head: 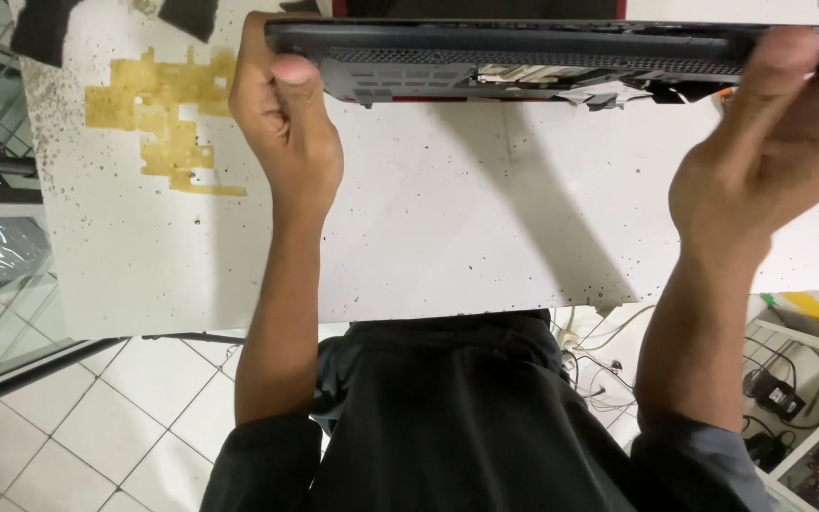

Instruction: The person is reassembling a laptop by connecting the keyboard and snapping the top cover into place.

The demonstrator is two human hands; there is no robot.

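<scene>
A black laptop [523,57] is held up edge-on above a white speckled table [447,237], its vented underside facing me. My left hand [282,123] grips its left end, thumb on the near edge. Over at the laptop's right end, my right hand [770,142] clasps it with fingers wrapped over the top. The laptop's far side and top are hidden.
A yellow patch of old tape residue [163,118] marks the table's left part. Dark foam pieces [45,28] lie at the top left corner. White floor tiles [135,398] are below left. Cables and chargers sit in a white shelf [808,398] at lower right.
</scene>
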